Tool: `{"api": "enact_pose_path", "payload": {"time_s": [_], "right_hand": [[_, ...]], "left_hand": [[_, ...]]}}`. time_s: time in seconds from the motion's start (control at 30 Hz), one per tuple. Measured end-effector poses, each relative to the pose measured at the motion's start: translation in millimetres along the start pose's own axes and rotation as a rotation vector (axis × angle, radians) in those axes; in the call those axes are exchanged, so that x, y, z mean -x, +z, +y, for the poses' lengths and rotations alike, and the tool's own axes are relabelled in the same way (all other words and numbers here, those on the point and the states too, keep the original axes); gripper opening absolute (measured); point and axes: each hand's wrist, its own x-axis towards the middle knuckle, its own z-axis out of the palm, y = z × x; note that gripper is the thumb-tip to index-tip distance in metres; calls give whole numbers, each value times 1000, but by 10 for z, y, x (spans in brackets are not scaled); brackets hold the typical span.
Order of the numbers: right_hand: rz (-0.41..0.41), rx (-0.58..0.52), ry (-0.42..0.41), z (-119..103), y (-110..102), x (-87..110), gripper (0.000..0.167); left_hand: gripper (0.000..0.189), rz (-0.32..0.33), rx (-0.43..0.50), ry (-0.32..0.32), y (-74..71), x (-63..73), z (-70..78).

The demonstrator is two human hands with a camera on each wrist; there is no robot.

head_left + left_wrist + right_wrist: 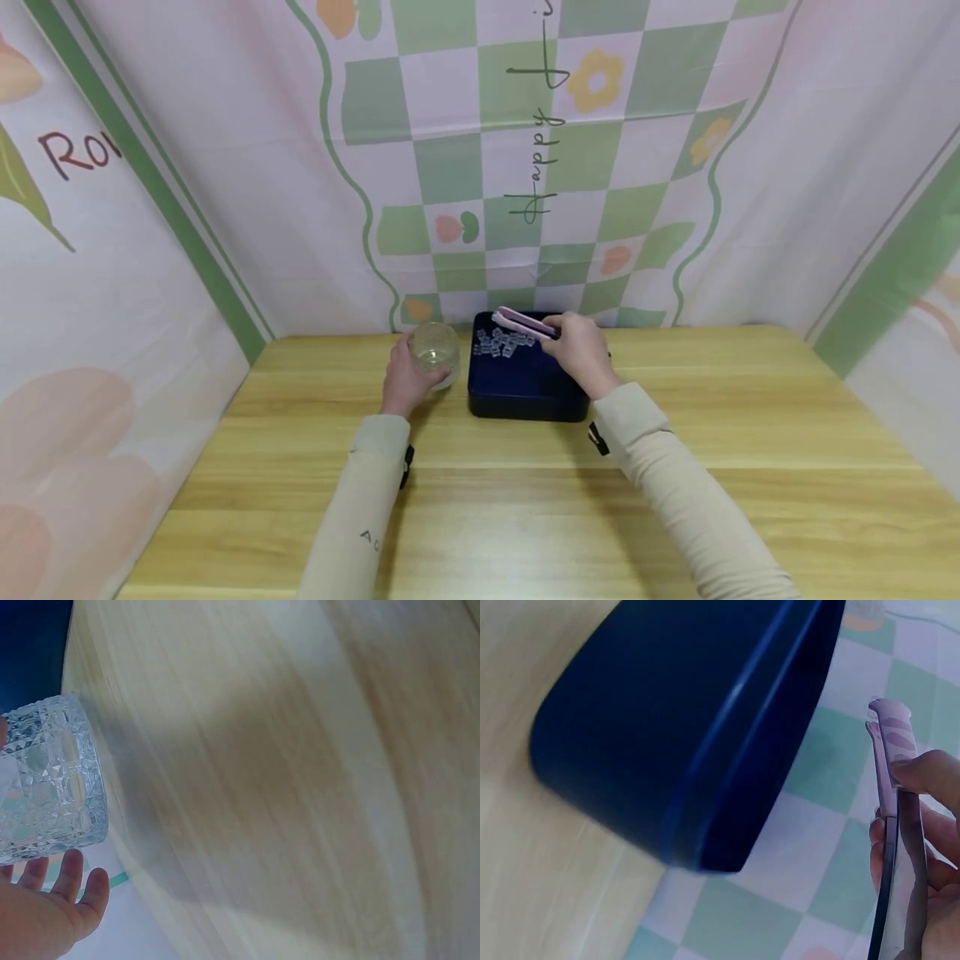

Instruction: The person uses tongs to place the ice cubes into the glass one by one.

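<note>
Fingers of the left hand (407,382) grasp a clear cut-glass cup (434,342); the right hand (582,351) pinches pink tongs (895,739) above a dark-blue rectangular box (528,407).

Looks like a small booth enclosed in printed cloth. Shown by a checked curtain (450,167) at the upper middle of the frame, a lettered curtain (97,333) at the left, a green-banded curtain (922,358) at the right and a wooden table (480,517) across the bottom. Impossible to tell whether inside a home or a studio.
</note>
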Motion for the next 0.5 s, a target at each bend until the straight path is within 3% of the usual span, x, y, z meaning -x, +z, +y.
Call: {"api": "enact_pose_path", "payload": {"time_s": [0.5], "right_hand": [[-41, -23, -101, -397, 123, 23, 29]], "left_hand": [[94, 12, -10, 5, 26, -31, -33]]}}
